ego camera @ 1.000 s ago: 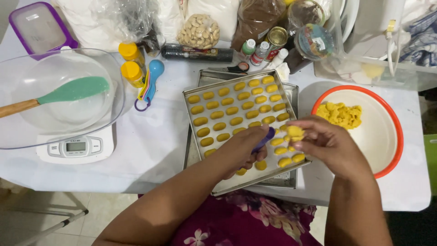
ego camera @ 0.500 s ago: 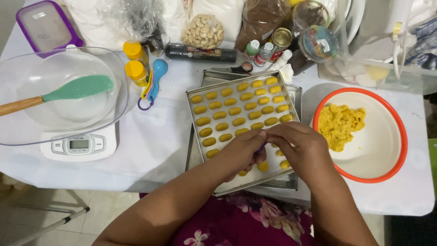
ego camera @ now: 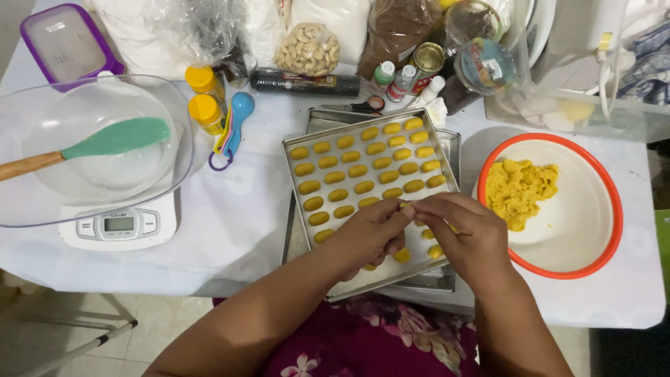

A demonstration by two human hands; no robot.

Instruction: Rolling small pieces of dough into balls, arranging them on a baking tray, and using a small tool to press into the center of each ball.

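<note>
Nearest the camera, above a floral purple garment, the left hand point(ego camera: 366, 237) and the right hand point(ego camera: 464, 234) meet over the near part of a metal baking tray point(ego camera: 296, 150), fingertips pinched together on a small piece of yellow dough point(ego camera: 405, 205); both hands are curled nearly closed around it, though how much dough sits between the fingers is mostly hidden. The tray lies on the white-covered worktop point(ego camera: 230, 230), stacked on another tray, its long axis running from near-left to far-right, slightly turned clockwise. It already carries rows of shaped dough pieces point(ego camera: 356, 171), small ovals whose long axes lie roughly across the tray's width, tilted the same way as the tray; the far and middle rows look full, while the near rows under the hands are only partly visible, so the tray seems close to filled. To the right, an orange-rimmed white bowl point(ego camera: 607, 188) holds a modest lump of unshaped dough point(ego camera: 520, 192), so some shaping is left. To the left sits a glass bowl point(ego camera: 174, 105) on a digital scale point(ego camera: 118, 227), with a green spatula point(ego camera: 115, 138) inside. Farther back stand yellow-capped bottles point(ego camera: 202, 94), measuring spoons point(ego camera: 234, 129), a bag of nuts point(ego camera: 307, 49) and small jars.
</note>
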